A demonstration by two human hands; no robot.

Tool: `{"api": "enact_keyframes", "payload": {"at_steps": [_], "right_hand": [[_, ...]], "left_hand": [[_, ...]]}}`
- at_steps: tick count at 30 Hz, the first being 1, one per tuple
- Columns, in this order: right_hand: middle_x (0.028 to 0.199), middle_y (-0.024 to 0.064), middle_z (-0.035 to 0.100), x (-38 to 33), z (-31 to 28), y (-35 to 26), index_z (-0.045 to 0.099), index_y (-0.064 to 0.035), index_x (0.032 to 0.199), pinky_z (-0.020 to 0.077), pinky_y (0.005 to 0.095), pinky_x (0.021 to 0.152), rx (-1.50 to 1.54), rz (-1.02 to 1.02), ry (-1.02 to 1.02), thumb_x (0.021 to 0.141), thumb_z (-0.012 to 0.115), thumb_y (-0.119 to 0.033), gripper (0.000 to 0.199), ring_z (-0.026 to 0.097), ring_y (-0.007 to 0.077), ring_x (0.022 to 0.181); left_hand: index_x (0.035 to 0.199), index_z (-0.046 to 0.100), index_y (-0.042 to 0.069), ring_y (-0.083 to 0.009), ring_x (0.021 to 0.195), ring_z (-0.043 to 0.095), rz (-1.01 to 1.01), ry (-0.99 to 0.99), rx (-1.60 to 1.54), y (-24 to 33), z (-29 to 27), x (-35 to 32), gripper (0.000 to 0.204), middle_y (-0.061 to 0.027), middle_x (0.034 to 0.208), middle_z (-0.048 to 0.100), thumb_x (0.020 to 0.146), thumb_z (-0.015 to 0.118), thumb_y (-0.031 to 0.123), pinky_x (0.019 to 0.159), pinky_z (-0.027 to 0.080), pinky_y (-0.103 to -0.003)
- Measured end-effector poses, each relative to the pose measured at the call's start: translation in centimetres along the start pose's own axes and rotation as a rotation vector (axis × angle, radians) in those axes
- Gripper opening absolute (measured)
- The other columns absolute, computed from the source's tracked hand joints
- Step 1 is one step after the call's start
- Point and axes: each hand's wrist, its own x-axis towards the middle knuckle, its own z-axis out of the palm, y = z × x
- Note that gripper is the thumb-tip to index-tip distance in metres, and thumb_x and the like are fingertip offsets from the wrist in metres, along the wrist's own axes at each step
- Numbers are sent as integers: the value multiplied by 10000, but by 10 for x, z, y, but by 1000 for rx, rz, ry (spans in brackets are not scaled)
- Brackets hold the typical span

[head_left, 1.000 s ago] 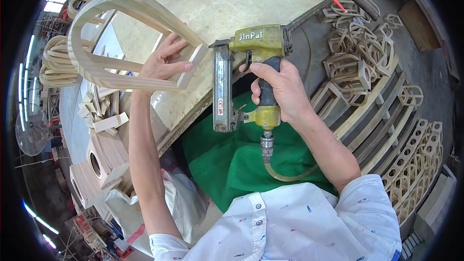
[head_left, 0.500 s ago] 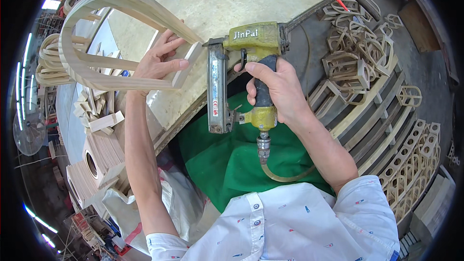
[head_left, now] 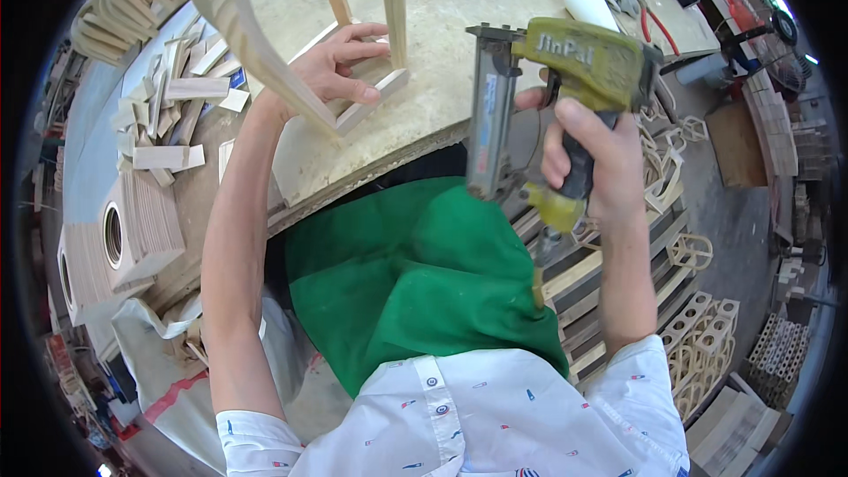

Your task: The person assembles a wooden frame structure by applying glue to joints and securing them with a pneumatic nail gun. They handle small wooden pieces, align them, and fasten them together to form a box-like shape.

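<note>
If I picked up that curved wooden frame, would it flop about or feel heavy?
The curved wooden frame would probably be stiff, since its bars look like solid wood. It is likely light for its size: slim bars surround mostly open space.

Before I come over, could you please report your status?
Left hand holding pale wooden arched frame. Right hand gripping yellow-green pneumatic nail gun, apart from frame. Nothing visible between them.

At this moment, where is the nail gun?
In the head view, the nail gun is right of centre, in the right fingers, partly hiding the white bottle.
</note>
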Motion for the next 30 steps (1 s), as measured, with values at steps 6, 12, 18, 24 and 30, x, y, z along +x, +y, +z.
{"api": "enact_keyframes", "payload": {"at_steps": [6, 12, 18, 24, 30], "right_hand": [[792, 86, 653, 8, -3, -15, 635, 33, 1032, 488, 296, 574, -789, -331, -189, 759, 656, -8, 276, 611, 167, 627], [1036, 99, 642, 23, 0, 12, 557, 3, 1168, 532, 336, 665, -1518, -1052, -391, 682, 644, -63, 498, 658, 250, 827], [958, 43, 618, 33, -2, 46, 566, -5, 1150, 507, 279, 610, -1616, -1155, -375, 756, 561, -123, 412, 603, 147, 683], [947, 48, 608, 32, 0, 56, 562, 4, 1154, 504, 272, 602, -1629, -1137, -383, 746, 569, -129, 429, 602, 143, 684], [932, 44, 602, 36, 1, 60, 563, 9, 1152, 503, 273, 595, -1605, -1158, -350, 744, 571, -127, 430, 598, 143, 668]], "left_hand": [[1306, 576, 73, -125, 990, 463, 2, 1, -5, 1, 0, -3, 675, 12, 1416, 361, 692, 818, 217, 835, 386, -266], [1301, 586, 112, -156, 1168, 480, 61, 28, 17, -12, 0, 0, 659, -9, 1459, 368, 700, 822, 247, 873, 433, -295], [1300, 582, 100, -168, 1226, 462, 48, 28, 9, -7, 1, -1, 662, -2, 1467, 362, 694, 825, 208, 927, 430, -298], [1301, 584, 96, -128, 1164, 448, 25, 29, -15, -8, 2, -2, 675, 8, 1439, 345, 688, 827, 242, 931, 388, -274], [1298, 585, 88, -112, 1108, 453, 24, 13, -34, -8, 1, -2, 670, 27, 1409, 359, 692, 824, 242, 899, 388, -266]]}}
